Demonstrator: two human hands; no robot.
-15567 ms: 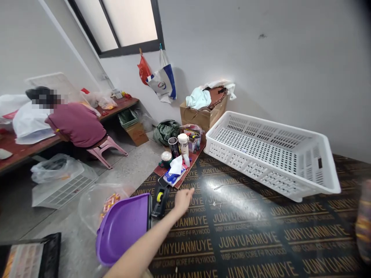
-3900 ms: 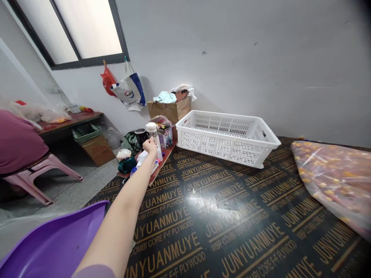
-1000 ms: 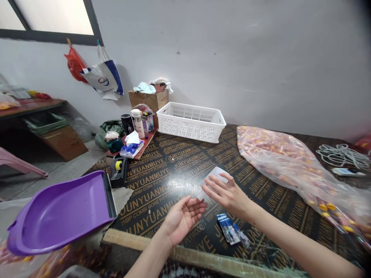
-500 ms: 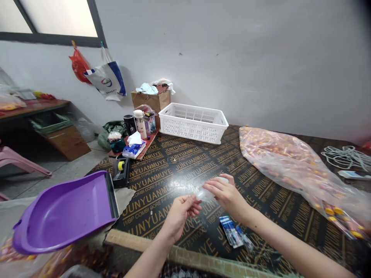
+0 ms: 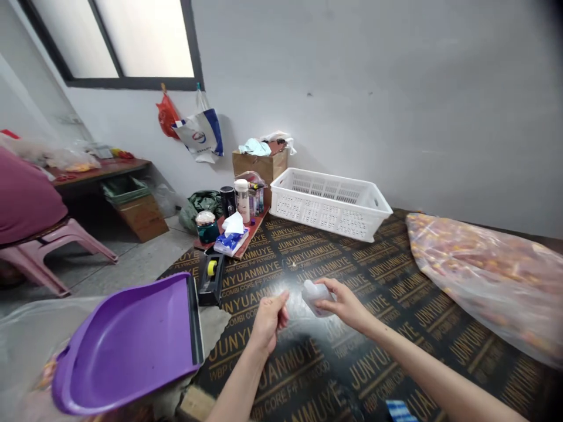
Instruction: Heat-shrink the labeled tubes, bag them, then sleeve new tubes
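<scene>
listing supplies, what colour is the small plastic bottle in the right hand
The small plastic bottle in the right hand is translucent whitish, in the head view.

The black plywood tabletop (image 5: 299, 381) bears a white basket (image 5: 323, 218), tape dispenser (image 5: 212, 287), filled bag (image 5: 488, 275).

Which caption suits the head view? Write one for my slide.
Right hand holding a translucent bottle, left hand close by, white basket behind, purple dustpan to the left.

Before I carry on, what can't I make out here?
Head view, left hand: its own curl hides whether it holds anything.
Head view, translucent bottle: right hand covers part of it.
Head view, blue packet: bottom edge cuts it off.
Head view, plastic bag at right: right edge cuts it off.
</scene>
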